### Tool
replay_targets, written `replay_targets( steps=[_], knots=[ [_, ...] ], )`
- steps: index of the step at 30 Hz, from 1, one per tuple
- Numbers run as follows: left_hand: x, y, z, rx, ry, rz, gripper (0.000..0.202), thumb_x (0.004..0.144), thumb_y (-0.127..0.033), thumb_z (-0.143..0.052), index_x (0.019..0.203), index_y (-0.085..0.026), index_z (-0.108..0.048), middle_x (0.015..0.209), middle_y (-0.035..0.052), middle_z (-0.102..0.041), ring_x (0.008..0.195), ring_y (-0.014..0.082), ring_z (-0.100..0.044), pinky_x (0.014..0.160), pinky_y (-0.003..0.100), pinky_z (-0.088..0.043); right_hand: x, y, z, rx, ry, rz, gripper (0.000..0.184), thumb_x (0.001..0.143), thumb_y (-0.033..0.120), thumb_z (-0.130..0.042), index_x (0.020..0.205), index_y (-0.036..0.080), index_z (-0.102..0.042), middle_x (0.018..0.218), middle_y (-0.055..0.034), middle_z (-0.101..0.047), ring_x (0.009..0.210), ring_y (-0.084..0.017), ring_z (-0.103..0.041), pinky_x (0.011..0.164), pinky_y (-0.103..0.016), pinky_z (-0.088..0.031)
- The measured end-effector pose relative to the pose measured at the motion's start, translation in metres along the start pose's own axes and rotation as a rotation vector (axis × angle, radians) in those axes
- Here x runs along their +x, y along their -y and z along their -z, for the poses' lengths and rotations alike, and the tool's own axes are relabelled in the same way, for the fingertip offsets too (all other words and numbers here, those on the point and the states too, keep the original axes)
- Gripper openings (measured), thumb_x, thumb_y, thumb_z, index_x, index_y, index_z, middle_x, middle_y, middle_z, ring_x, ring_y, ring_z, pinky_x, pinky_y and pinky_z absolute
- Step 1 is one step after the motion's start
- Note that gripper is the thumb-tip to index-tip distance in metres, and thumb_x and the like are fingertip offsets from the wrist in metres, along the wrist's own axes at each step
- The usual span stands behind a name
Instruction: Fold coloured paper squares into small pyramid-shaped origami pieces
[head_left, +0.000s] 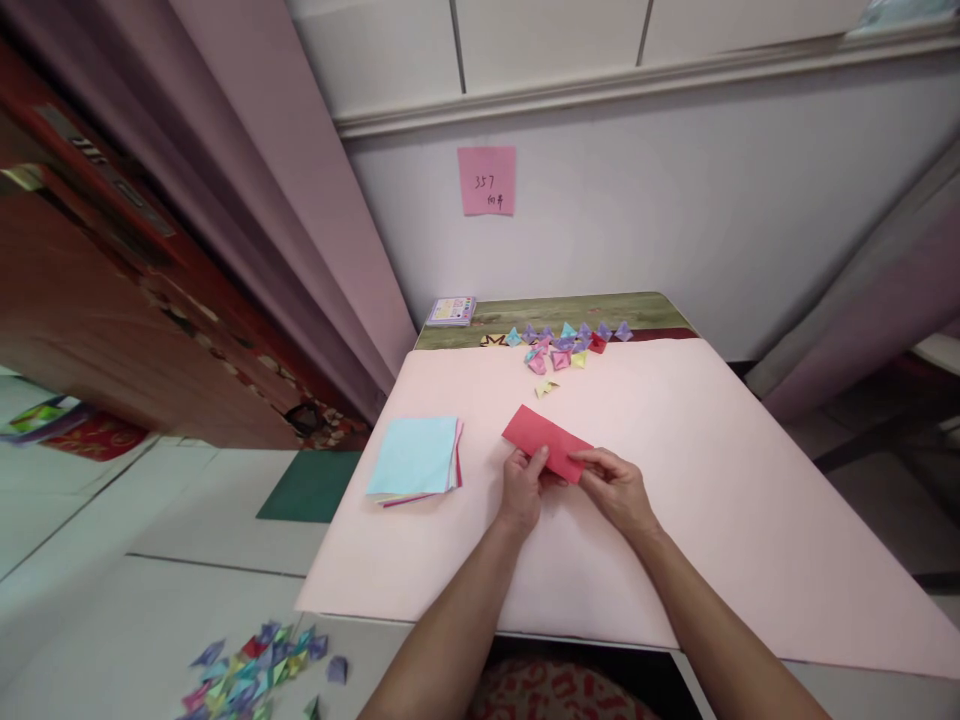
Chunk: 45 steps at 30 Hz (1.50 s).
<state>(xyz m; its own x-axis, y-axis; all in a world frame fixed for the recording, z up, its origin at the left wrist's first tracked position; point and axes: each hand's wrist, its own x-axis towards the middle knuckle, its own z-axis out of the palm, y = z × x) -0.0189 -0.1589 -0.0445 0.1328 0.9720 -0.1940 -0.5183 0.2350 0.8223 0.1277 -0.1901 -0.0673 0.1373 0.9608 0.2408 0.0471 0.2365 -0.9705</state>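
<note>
A red sheet of paper (546,440), folded into a long rectangle, is held tilted just above the pink table cover. My left hand (523,488) grips its lower left edge, thumb on top and fingers underneath. At the right end, my right hand (616,490) pinches the corner between thumb and fingers. To the left lies a stack of square coloured paper (414,456), light blue on top. Beyond the red paper sit several small folded paper pieces (561,359) in purple, pink, blue, red and yellow, with one yellow folded piece (547,388) closest to my hands.
The table cover (720,500) spreads on both sides of my arms. A small pack (451,311) rests at the back left corner. Many folded pieces (259,670) lie on the floor at lower left. A pink note (487,181) is on the wall; a wooden door (150,300) stands left.
</note>
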Motion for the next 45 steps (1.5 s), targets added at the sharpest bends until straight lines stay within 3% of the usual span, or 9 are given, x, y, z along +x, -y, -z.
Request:
replay_targets(
  steps=[4, 10, 13, 21, 26, 29, 34, 42, 45],
  knots=[
    [0.000, 0.004, 0.001, 0.067, 0.024, -0.023, 0.038, 0.066, -0.042, -0.082, 0.080, -0.011, -0.064, 0.063, 0.0032, -0.067, 0.048, 0.0128, -0.059, 0.046, 0.024, -0.048, -0.003, 0.002, 0.000, -0.128, 0.000, 0.084, 0.015, 0.082, 0.026, -0.069, 0.095, 0.024, -0.076, 0.089, -0.0047, -0.068, 0.073, -0.016, -0.065, 0.062, -0.027, -0.054],
    [0.000, 0.007, 0.006, 0.049, 0.050, -0.010, 0.033, 0.065, -0.038, -0.082, 0.067, -0.013, -0.061, 0.051, -0.0013, -0.058, 0.039, 0.0086, -0.048, 0.039, 0.021, -0.036, -0.004, 0.007, -0.002, -0.060, 0.062, 0.063, 0.022, 0.081, 0.027, -0.071, 0.102, 0.025, -0.075, 0.099, -0.0059, -0.070, 0.078, -0.018, -0.067, 0.068, -0.029, -0.056],
    [-0.002, 0.006, 0.010, 0.089, 0.082, 0.002, 0.033, 0.070, -0.041, -0.078, 0.068, -0.011, -0.063, 0.050, 0.0014, -0.060, 0.040, 0.0098, -0.051, 0.042, 0.022, -0.038, -0.002, 0.007, -0.001, -0.029, 0.015, 0.022, 0.014, 0.078, 0.032, -0.074, 0.088, 0.022, -0.075, 0.091, -0.0053, -0.072, 0.078, -0.019, -0.068, 0.069, -0.030, -0.056],
    [-0.011, 0.000, 0.012, 0.067, 0.148, 0.013, 0.046, 0.074, -0.050, -0.074, 0.091, -0.008, -0.068, 0.065, 0.0091, -0.070, 0.053, 0.0168, -0.065, 0.050, 0.026, -0.050, -0.007, 0.019, -0.020, 0.048, -0.239, -0.171, 0.032, 0.073, 0.048, -0.076, 0.072, 0.018, -0.065, 0.059, -0.0015, -0.066, 0.053, -0.015, -0.060, 0.054, -0.027, -0.049],
    [-0.014, 0.004, 0.012, 0.233, 0.099, -0.032, 0.037, 0.070, -0.043, -0.078, 0.072, -0.007, -0.071, 0.061, 0.0090, -0.069, 0.050, 0.0160, -0.063, 0.053, 0.028, -0.053, -0.010, 0.020, -0.029, 0.137, -0.323, -0.196, 0.040, 0.069, 0.046, -0.080, 0.092, 0.021, -0.060, 0.060, 0.0027, -0.063, 0.052, -0.015, -0.059, 0.053, -0.027, -0.049],
    [-0.013, 0.006, 0.013, 0.256, 0.132, -0.046, 0.036, 0.072, -0.043, -0.076, 0.071, -0.007, -0.071, 0.058, 0.0075, -0.067, 0.047, 0.0146, -0.060, 0.050, 0.027, -0.051, -0.009, 0.016, -0.024, 0.151, -0.223, -0.215, 0.048, 0.072, 0.046, -0.079, 0.108, 0.019, -0.061, 0.061, 0.0037, -0.062, 0.051, -0.014, -0.057, 0.055, -0.028, -0.049],
    [-0.011, 0.002, 0.012, 0.155, 0.162, -0.038, 0.036, 0.072, -0.043, -0.078, 0.086, -0.011, -0.069, 0.057, 0.0032, -0.066, 0.047, 0.0135, -0.059, 0.048, 0.025, -0.048, -0.007, 0.014, -0.016, 0.203, -0.076, -0.283, 0.033, 0.075, 0.049, -0.076, 0.078, 0.017, -0.067, 0.064, -0.0015, -0.064, 0.055, -0.014, -0.055, 0.055, -0.027, -0.046],
    [-0.003, -0.010, 0.017, -0.112, 0.060, 0.106, 0.035, 0.070, -0.044, -0.079, 0.074, -0.015, -0.060, 0.055, -0.0050, -0.051, 0.043, 0.0043, -0.043, 0.039, 0.016, -0.029, -0.012, 0.019, -0.014, 0.183, 0.036, -0.242, 0.031, 0.080, 0.048, -0.073, 0.075, 0.019, -0.064, 0.059, 0.0013, -0.056, 0.055, -0.013, -0.047, 0.054, -0.026, -0.039],
    [-0.001, -0.010, 0.019, -0.123, 0.079, 0.126, 0.038, 0.068, -0.041, -0.080, 0.090, -0.015, -0.063, 0.057, -0.0060, -0.050, 0.042, 0.0033, -0.038, 0.038, 0.015, -0.026, -0.014, 0.016, -0.014, 0.156, 0.033, -0.227, 0.029, 0.080, 0.046, -0.073, 0.076, 0.018, -0.065, 0.060, 0.0011, -0.057, 0.056, -0.012, -0.047, 0.053, -0.025, -0.037]
  ],
)
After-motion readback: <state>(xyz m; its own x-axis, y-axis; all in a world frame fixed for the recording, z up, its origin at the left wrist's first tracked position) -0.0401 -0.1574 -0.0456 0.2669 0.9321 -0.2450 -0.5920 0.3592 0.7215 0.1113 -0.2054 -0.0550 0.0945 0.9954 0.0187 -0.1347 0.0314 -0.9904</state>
